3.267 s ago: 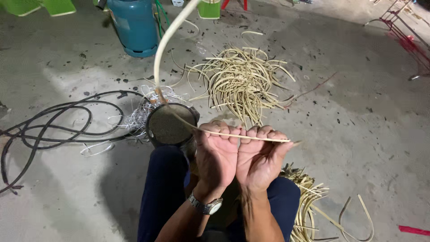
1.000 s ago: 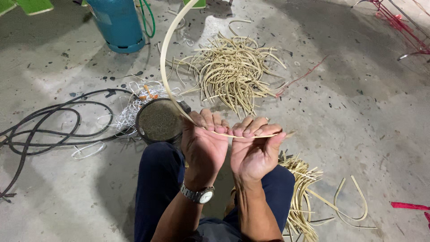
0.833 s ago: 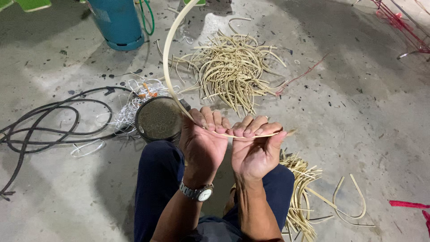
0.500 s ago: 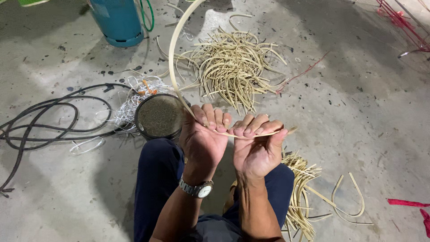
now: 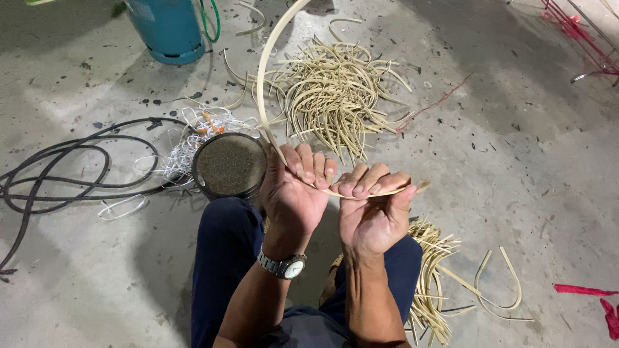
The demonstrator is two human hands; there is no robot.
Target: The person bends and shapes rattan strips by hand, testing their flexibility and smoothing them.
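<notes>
I sat low over the concrete floor with both hands raised in front of my knees, palms toward me. My left hand was clenched around a long pale cane strip, fingers curled over it near its lower end. My right hand gripped the same strip just beside the left, fingertips folded over the top edge and thumb out to the side, with the strip's short end poking past my thumb. From my left hand the strip swept up and away in a wide bow, arching over the floor and running out of sight at the top.

A metal wristwatch sat on my left wrist. Just beyond my left knee stood a round dark tin, and beside it lay a tangle of white wire and loops of black hose. Farther out, under the arc of the strip, lay a heap of cut cane pieces. A blue gas cylinder stood at the far left. Another bundle of cane lay by my right knee, with two bent loops near it and a red scrap at the right edge.
</notes>
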